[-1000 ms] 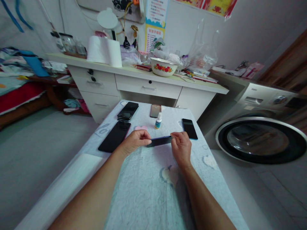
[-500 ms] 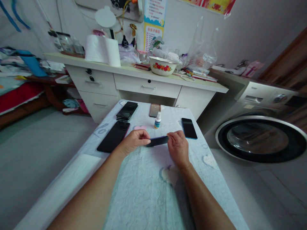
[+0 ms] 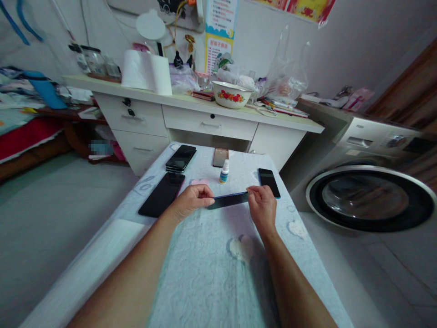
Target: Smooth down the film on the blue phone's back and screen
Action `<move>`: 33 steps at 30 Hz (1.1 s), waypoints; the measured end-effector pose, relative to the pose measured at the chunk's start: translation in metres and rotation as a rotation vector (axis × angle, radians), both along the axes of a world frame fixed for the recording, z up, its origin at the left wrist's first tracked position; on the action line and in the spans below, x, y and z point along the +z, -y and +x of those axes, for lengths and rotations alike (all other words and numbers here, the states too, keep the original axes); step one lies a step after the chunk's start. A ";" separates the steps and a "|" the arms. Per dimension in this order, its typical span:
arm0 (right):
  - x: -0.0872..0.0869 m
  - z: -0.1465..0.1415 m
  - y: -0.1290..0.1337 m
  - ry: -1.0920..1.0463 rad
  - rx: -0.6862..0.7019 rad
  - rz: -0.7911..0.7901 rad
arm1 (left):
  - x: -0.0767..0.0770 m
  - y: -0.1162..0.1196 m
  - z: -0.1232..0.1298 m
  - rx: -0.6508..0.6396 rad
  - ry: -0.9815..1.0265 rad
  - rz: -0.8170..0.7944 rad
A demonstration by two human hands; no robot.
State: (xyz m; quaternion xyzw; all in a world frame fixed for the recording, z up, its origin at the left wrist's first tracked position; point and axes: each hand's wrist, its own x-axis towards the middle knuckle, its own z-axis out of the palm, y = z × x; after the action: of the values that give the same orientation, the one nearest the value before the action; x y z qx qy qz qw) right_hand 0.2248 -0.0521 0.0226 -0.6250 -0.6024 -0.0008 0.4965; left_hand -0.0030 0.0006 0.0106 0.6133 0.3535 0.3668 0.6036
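A dark phone (image 3: pixel 229 200) is held tilted above the cloth, seen nearly edge-on. My left hand (image 3: pixel 193 200) pinches its left end between thumb and fingers. At its right end, the fingers of my right hand (image 3: pixel 262 205) are closed on the edge. Just behind it stands a small white spray bottle (image 3: pixel 224 172) with a blue and yellow label. A large black tablet (image 3: pixel 162 195) lies to the left, with a stack of phones (image 3: pixel 181 157) behind it. Another black phone (image 3: pixel 269 183) lies to the right, and a phone with a brownish back (image 3: pixel 220 157) lies at the far edge.
The table (image 3: pixel 205 273) has a pale blue patterned cloth. Beyond it, a white desk (image 3: pixel 208 123) holds a flowered bowl (image 3: pixel 231 94), paper rolls (image 3: pixel 146 73) and plastic bags. A washing machine (image 3: pixel 368 182) stands at the right.
My right hand has moved a little to the right along the phone, and more of the phone's length shows between my hands. My left hand has stayed in place.
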 end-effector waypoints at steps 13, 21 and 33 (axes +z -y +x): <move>-0.003 0.004 -0.002 -0.116 -0.034 -0.007 | 0.001 0.001 0.001 0.003 0.010 -0.007; -0.004 0.009 -0.003 -0.121 -0.072 -0.007 | 0.001 0.001 0.001 0.008 0.014 -0.015; -0.008 0.013 -0.005 -0.183 -0.089 -0.034 | -0.002 -0.001 0.000 -0.009 0.008 -0.016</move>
State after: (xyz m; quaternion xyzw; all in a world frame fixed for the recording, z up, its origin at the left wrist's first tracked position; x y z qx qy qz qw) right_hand 0.2376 -0.0469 0.0150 -0.6569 -0.5263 0.0447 0.5380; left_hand -0.0031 0.0013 0.0083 0.6086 0.3511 0.3638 0.6116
